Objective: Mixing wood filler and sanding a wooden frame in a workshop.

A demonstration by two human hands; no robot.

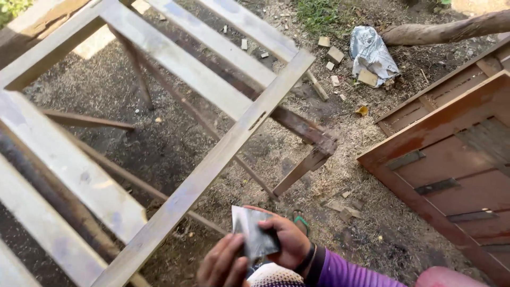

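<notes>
My right hand (287, 240), in a purple sleeve with a dark wristband, grips a small grey sheet (254, 234) that looks like sandpaper. The fingers of my left hand (220, 264) touch the sheet's lower edge from below. Both hands are at the bottom centre, just right of the near rail of a pale slatted wooden frame (212, 165). The frame lies flat on dark wooden trestle legs (305, 166) and fills the left half of the view.
A brown panelled wooden door (451, 159) lies at the right. On the sawdust-covered ground are wood offcuts (334, 54), a crumpled grey bag (372, 53), a log (446, 31) at the top right and a green sandal (300, 219) by my hands.
</notes>
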